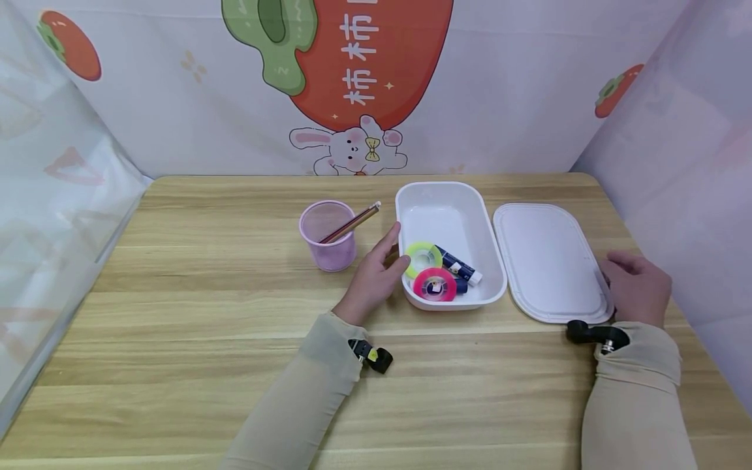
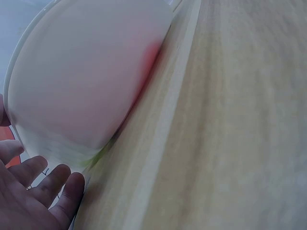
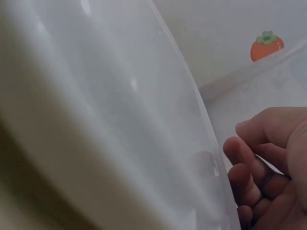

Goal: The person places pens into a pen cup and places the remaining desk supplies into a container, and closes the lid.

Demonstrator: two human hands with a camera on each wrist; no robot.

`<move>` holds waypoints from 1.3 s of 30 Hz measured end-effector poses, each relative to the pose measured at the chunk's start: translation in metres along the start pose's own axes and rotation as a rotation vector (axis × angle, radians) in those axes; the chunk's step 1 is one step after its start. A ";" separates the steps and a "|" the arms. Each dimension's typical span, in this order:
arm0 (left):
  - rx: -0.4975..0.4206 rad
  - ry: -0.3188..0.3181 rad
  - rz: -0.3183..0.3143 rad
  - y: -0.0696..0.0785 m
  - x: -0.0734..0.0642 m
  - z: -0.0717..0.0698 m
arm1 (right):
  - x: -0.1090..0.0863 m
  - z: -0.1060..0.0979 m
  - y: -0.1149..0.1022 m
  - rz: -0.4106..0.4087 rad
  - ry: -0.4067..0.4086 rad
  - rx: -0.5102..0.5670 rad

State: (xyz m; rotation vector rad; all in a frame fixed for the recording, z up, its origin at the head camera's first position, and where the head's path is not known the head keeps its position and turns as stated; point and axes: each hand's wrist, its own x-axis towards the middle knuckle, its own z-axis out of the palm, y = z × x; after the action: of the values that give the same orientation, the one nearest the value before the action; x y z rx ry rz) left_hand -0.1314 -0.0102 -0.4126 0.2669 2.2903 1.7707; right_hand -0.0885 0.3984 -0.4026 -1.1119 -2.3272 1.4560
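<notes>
In the head view, my left hand (image 1: 376, 277) is at the left wall of a white plastic box (image 1: 449, 222), fingers spread and thumb tip at the rim. The left wrist view shows its fingertips close against the box's outer wall (image 2: 81, 86). Inside the box lie a yellow-green tape roll (image 1: 423, 246), a pink tape roll (image 1: 418, 287) and a dark blue tube with a white cap (image 1: 461, 267); another dark item is partly hidden under the pink roll. A white lid (image 1: 549, 261) lies flat to the right. My right hand (image 1: 637, 287) rests at its right edge, fingers loosely bent.
Left of the box stands a pink mesh pen cup (image 1: 335, 256) with a few pencils (image 1: 352, 223) leaning in it. The wooden table (image 1: 223, 294) meets a printed cloth (image 1: 194, 117) at the back, with more cloth on both sides.
</notes>
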 end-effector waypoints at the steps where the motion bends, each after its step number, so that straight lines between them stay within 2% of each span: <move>1: 0.001 0.001 0.000 0.000 0.000 0.000 | 0.000 -0.001 0.000 -0.008 -0.007 -0.017; 14: 0.001 0.007 -0.004 0.000 0.000 0.001 | 0.002 -0.002 0.006 -0.093 -0.016 -0.218; 22: 0.004 0.009 -0.008 0.001 0.000 0.001 | 0.005 -0.006 0.009 -0.187 -0.047 -0.383; 27: 0.004 0.007 -0.007 0.000 0.000 0.001 | 0.007 -0.007 0.010 -0.196 -0.053 -0.485; 34: 0.008 0.010 -0.009 0.000 0.000 0.000 | 0.007 -0.007 0.009 -0.147 -0.057 -0.480; 39: 0.016 0.012 -0.012 -0.001 0.000 0.000 | 0.007 -0.008 0.008 -0.084 -0.045 -0.400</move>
State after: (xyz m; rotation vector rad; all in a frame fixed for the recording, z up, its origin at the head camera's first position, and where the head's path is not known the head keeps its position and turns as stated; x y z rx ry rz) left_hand -0.1311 -0.0106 -0.4130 0.2456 2.3100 1.7536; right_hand -0.0852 0.4108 -0.4072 -1.0575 -2.7384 1.0209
